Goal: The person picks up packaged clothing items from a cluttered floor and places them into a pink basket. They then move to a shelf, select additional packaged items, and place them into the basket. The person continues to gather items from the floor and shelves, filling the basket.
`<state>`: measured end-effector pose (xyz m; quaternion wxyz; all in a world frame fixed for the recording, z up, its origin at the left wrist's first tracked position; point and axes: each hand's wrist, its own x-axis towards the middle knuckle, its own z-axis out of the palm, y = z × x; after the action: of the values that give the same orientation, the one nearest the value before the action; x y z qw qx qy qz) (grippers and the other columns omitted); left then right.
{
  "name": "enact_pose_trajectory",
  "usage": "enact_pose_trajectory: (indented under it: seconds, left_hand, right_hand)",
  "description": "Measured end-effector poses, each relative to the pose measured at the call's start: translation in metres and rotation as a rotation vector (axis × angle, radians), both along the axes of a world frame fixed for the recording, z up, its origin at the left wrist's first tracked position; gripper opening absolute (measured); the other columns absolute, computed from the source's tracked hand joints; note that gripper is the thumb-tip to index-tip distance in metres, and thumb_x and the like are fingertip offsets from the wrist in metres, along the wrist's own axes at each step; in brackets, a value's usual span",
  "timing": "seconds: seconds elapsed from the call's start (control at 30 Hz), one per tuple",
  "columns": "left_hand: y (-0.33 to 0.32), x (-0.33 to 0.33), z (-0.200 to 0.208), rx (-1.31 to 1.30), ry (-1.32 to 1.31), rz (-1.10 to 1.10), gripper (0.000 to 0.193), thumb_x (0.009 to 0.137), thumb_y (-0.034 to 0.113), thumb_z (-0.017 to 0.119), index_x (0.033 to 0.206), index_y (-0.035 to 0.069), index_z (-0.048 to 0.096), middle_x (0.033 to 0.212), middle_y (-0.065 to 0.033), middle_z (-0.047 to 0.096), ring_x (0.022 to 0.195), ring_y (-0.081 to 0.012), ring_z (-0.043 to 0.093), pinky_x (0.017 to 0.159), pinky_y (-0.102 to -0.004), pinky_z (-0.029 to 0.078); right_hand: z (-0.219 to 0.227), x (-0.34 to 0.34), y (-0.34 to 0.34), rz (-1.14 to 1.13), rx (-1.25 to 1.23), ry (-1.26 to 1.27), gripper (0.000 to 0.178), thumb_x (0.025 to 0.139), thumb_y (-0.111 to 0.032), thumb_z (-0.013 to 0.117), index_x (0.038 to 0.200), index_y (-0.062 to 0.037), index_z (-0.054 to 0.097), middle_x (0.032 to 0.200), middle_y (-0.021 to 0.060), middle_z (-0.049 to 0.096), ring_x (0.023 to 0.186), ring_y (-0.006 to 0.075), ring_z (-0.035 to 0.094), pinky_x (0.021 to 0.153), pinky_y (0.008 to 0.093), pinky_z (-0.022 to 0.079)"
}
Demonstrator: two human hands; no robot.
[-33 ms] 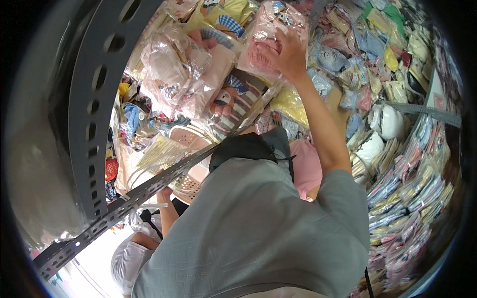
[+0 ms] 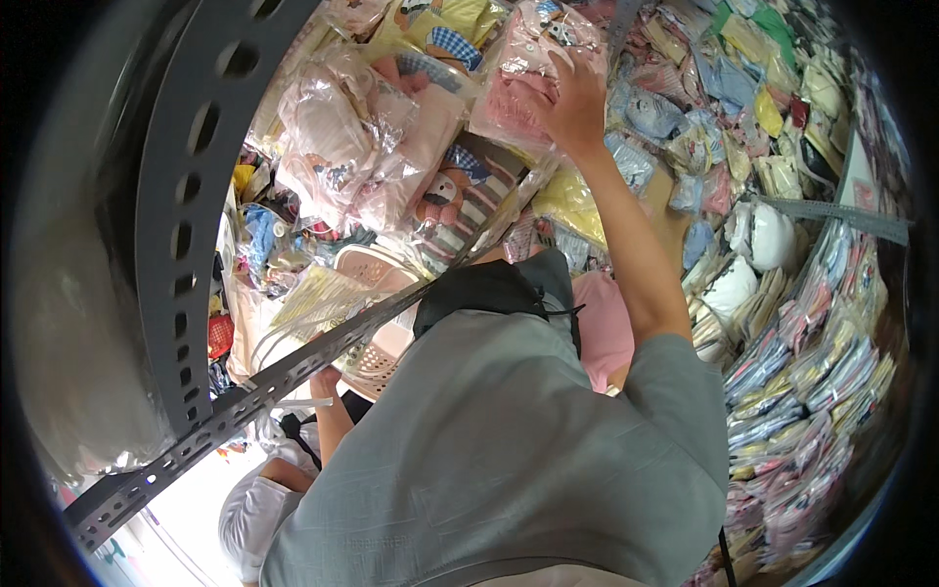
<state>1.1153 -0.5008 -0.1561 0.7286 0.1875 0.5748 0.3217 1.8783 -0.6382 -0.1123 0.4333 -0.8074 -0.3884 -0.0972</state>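
Overhead, one hand on a pink packet

Overhead, two grey perforated shelf rails (image 2: 186, 225) frame heaps of bagged clothing. One right hand (image 2: 577, 103), fingers spread, presses a pink plastic-wrapped garment packet (image 2: 518, 88) high in the stack, unchanged from the earlier frame. The left hand (image 2: 325, 383) rests clenched at the lower rail beside one pink basket (image 2: 377, 357); its grasp cannot be told.

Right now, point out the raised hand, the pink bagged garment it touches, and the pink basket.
right hand (image 2: 577, 103), head view, back of hand.
pink bagged garment (image 2: 514, 98), head view, pink cloth inside bag.
pink basket (image 2: 377, 266), head view, slotted rim.
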Motion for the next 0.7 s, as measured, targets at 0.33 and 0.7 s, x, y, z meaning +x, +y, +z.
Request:
enact_pose_trajectory:
  seconds: [0.33, 0.7]
  left_hand:
    - [0.036, 0.018, -0.01, -0.167, 0.038, -0.146, 0.048, 0.098, 0.029, 0.047, 0.134, -0.003, 0.056, 0.134, -0.0186, 0.063, 0.12, -0.0351, 0.062, 0.106, -0.0505, 0.048]
    - [0.02, 0.039, 0.023, -0.039, 0.158, -0.208, 0.036, 0.096, 0.029, 0.055, 0.12, 0.002, 0.062, 0.113, -0.0148, 0.07, 0.101, -0.0303, 0.069, 0.091, -0.0472, 0.057]
  right_hand:
    - [0.008, -0.168, 0.014, 0.27, 0.053, 0.624, 0.033, 0.09, -0.037, 0.07, 0.092, -0.0045, 0.07, 0.078, 0.0108, 0.071, 0.077, 0.031, 0.071, 0.07, 0.0412, 0.055]
    - [0.061, -0.188, 0.115, -0.003, -0.163, 0.614, 0.087, 0.069, -0.075, 0.075, 0.099, 0.0057, 0.064, 0.096, 0.0229, 0.065, 0.095, 0.0369, 0.065, 0.083, 0.0446, 0.053]
